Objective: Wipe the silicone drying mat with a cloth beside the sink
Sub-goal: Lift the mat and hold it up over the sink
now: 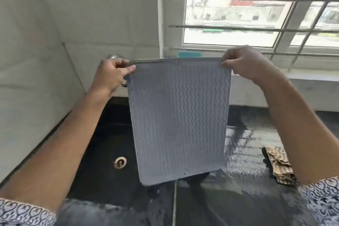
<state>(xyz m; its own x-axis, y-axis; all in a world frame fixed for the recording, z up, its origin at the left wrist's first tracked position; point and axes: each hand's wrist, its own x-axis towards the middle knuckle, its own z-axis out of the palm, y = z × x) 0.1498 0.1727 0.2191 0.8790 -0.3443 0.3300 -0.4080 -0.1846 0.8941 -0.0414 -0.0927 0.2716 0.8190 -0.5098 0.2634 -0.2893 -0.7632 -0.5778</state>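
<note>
My left hand (111, 73) and right hand (244, 64) pinch the mat's (179, 119) top corners mid-frame, so it drips over the sink (102, 148); cloth (278, 165) waits lower right on the bench (247, 152).

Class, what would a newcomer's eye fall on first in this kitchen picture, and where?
The grey wavy-ribbed silicone drying mat hangs at centre, pinched at its top corners by the left hand and right hand, above the black sink. A striped brown cloth lies on the wet black counter at right.

Left hand (111, 75), right hand (244, 64) pinch top corners of grey mat (178, 119), hanging over sink (102, 152).
</note>
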